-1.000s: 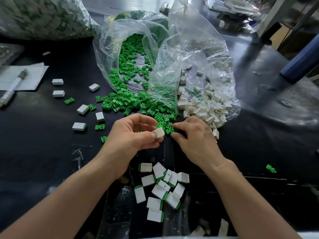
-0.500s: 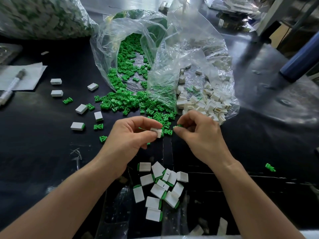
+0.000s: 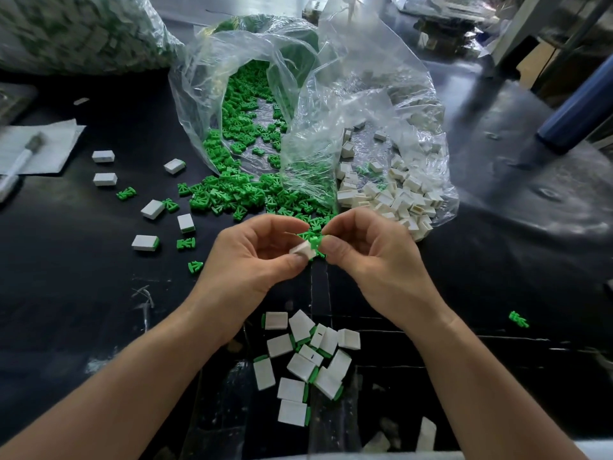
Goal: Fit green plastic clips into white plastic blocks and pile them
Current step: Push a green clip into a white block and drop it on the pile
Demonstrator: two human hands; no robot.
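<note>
My left hand [image 3: 255, 257] pinches a white plastic block [image 3: 303, 250] between thumb and fingers at the middle of the table. My right hand [image 3: 371, 250] pinches a green clip [image 3: 315, 242] whose end touches the block's open side. A heap of loose green clips [image 3: 252, 194] spills from a clear plastic bag [image 3: 265, 94] just behind my hands. Loose white blocks [image 3: 391, 197] lie in a second clear bag to the right. Near my wrists lies a pile of fitted blocks [image 3: 308, 360] with green edges showing.
Scattered white blocks [image 3: 152, 209] and single clips [image 3: 185, 243] lie at the left on the black table [image 3: 66, 277]. A marker [image 3: 23, 157] rests on white paper [image 3: 53, 144] at far left. A lone clip [image 3: 518, 319] lies at right. A full bag [image 3: 76, 31] stands back left.
My right hand picked a green clip from the heap and brought it to the white block. Both hands rose slightly and came together.
</note>
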